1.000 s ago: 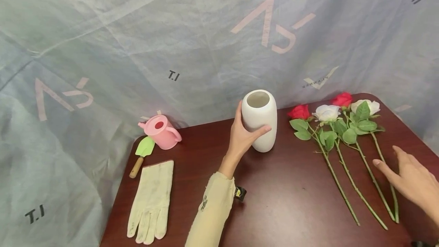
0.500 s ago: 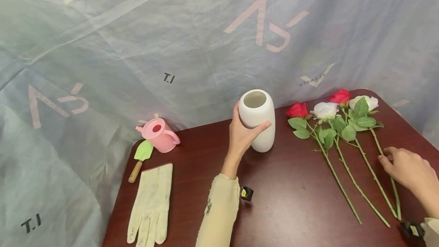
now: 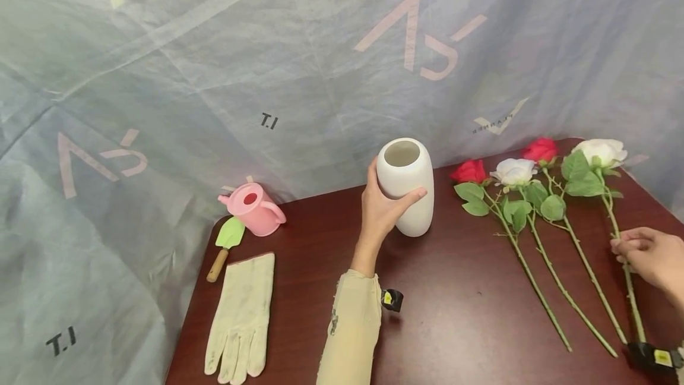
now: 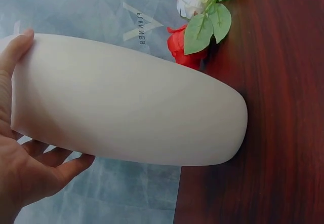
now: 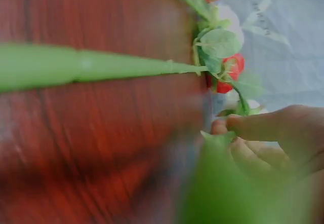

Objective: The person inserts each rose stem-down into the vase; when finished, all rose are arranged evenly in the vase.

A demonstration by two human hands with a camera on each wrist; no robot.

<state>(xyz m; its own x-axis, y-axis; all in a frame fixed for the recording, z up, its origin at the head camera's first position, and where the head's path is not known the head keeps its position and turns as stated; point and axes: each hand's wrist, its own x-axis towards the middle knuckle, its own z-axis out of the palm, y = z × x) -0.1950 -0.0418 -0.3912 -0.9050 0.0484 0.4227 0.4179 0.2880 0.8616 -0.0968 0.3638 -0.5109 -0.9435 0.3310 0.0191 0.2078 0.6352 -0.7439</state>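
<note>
A white vase (image 3: 408,186) stands upright on the dark red table, and my left hand (image 3: 382,210) grips it round its side, thumb across the front. The left wrist view shows the vase (image 4: 136,102) with the thumb and fingers about its upper part. At the right, my right hand (image 3: 652,254) pinches the stem of a white rose (image 3: 601,152) between thumb and fingers. In the right wrist view, the pinched stem (image 5: 217,183) is large and blurred. To its left lie a red rose (image 3: 540,150), another white rose (image 3: 514,171) and another red rose (image 3: 469,171).
On the left side of the table (image 3: 310,278) are a pink watering can (image 3: 256,210), a small trowel (image 3: 227,236) with a green blade and wooden handle, and a pale work glove (image 3: 240,319). Grey printed cloth (image 3: 224,76) hangs behind.
My right hand came down onto the rightmost white rose's stem and took hold of it. That rose has moved right, away from the others. My left hand stays on the vase.
</note>
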